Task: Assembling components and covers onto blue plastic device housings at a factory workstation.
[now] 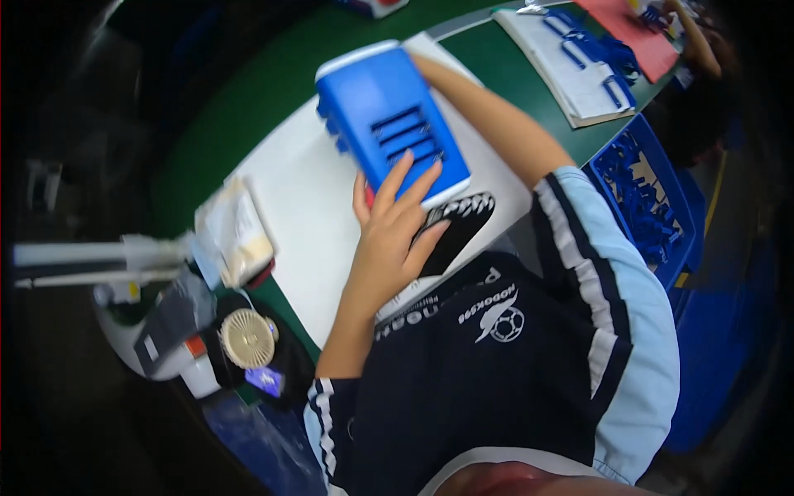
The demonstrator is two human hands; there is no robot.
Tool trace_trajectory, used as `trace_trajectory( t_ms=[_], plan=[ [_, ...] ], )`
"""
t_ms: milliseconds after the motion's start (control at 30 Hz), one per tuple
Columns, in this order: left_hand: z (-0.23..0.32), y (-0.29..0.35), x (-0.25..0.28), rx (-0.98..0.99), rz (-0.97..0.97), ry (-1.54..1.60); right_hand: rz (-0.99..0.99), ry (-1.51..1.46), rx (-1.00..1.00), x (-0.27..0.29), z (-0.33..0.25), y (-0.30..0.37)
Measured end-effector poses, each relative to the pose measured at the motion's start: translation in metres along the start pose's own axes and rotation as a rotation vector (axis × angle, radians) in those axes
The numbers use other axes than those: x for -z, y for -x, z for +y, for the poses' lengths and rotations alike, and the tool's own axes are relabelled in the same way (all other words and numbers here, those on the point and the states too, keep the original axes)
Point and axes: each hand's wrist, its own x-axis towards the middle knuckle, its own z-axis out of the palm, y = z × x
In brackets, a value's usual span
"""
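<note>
A blue box-shaped plastic casing (pixel 364 91) with white end rims is tilted above the white work surface. Several dark parallel slots, resembling a battery compartment, show in its upper face, and blue knobs stick out along its left side. My left hand (pixel 385 227) grips the near end, fingers spread over the face by the slots and one finger around the left edge. A small red spot shows beside that finger. My right hand (pixel 420 69) holds the far right side, its fingers hidden behind the casing.
Beneath the casing lies a white sheet or board (pixel 289 190) on the green table (pixel 215 124). At the left are a plastic-wrapped bundle (pixel 236 231) and a small fan (pixel 248 339). A blue bin (pixel 641 198) of blue parts stands right. Beyond, a person's arm (pixel 699 41) shows.
</note>
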Motion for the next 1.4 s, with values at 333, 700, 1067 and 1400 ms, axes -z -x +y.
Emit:
trace_trajectory(
  t_ms=[333,700,1067,1400],
  plan=[
    [-0.005,0.005,-0.004,0.036,0.128,0.03,-0.108,-0.405,-0.052,0.093,-0.209,0.145],
    [-0.003,0.005,-0.002,0.051,0.119,-0.006,-0.057,-0.228,0.027,0.075,-0.221,0.155],
    [-0.008,0.005,-0.007,0.034,0.145,-0.002,-0.009,-0.217,0.024,0.078,-0.231,0.162],
    [-0.013,0.011,-0.009,-0.018,0.102,0.047,0.125,-0.447,-0.331,0.074,-0.204,0.164]
  ],
)
